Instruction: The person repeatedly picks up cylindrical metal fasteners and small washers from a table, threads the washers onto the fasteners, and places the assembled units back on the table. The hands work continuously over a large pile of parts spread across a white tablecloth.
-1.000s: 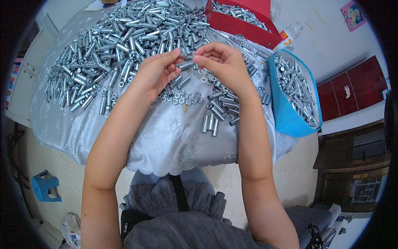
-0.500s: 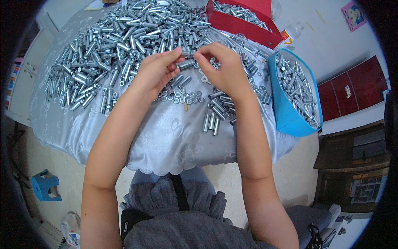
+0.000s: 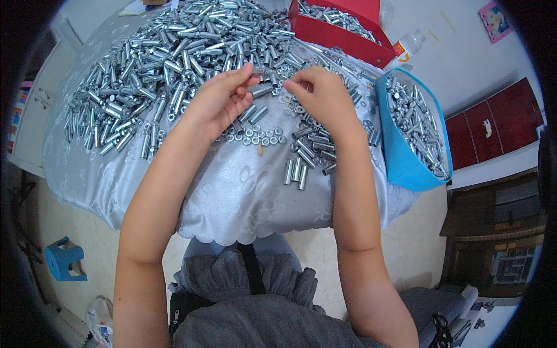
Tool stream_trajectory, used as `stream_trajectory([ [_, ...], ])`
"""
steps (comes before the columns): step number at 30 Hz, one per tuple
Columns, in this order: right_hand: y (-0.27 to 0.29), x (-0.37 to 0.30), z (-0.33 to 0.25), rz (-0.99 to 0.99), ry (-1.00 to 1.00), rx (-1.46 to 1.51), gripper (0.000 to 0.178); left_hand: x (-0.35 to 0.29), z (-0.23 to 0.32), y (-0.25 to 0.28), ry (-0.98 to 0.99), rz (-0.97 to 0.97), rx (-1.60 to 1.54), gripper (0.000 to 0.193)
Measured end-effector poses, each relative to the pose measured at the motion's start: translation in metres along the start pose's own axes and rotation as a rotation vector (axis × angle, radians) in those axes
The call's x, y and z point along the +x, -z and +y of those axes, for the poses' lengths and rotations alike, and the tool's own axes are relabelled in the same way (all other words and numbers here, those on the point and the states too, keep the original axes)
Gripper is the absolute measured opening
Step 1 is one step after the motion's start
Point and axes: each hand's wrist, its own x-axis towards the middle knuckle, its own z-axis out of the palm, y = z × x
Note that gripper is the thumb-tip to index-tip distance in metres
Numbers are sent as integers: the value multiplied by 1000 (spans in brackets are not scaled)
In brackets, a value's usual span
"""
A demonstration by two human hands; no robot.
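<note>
Left hand (image 3: 217,101) pinches a short silver metal sleeve (image 3: 261,90) between thumb and fingertips, sleeve lying roughly level, just above the cloth. Right hand (image 3: 319,95) sits just beside it, fingertips closed together on something too small to make out, likely a washer; cannot tell for certain. Against the frames a second and half a second back, the hands have parted slightly: earlier the right fingertips met the sleeve's end, now a small gap shows between them. My reading is that one fitting step is finished or being reset. Below the hands, a scatter of small washers (image 3: 258,136) and a few loose sleeves (image 3: 296,173) on the pale grey tablecloth (image 3: 243,191). Large heap of sleeves (image 3: 168,52) spreads beyond and to the left. Red rectangular box (image 3: 342,37) at the far edge holds more metal parts; blue container (image 3: 400,156) at the right is full of sleeves. Clear plastic bottle (image 3: 409,46) with a coloured label stands between them. Pink card (image 3: 495,20) lies on the floor, far right. Blue stool (image 3: 64,261) lower left.
</note>
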Motion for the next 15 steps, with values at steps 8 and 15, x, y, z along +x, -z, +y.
stream_trajectory([
  [8, -25, -5, 0, -93, 32, -138, 24, 0, -1, 3, 14, -72, -38, 16],
  [15, -31, -4, -2, -41, 48, -116, 18, 0, -2, 3, -5, -54, -6, 17],
])
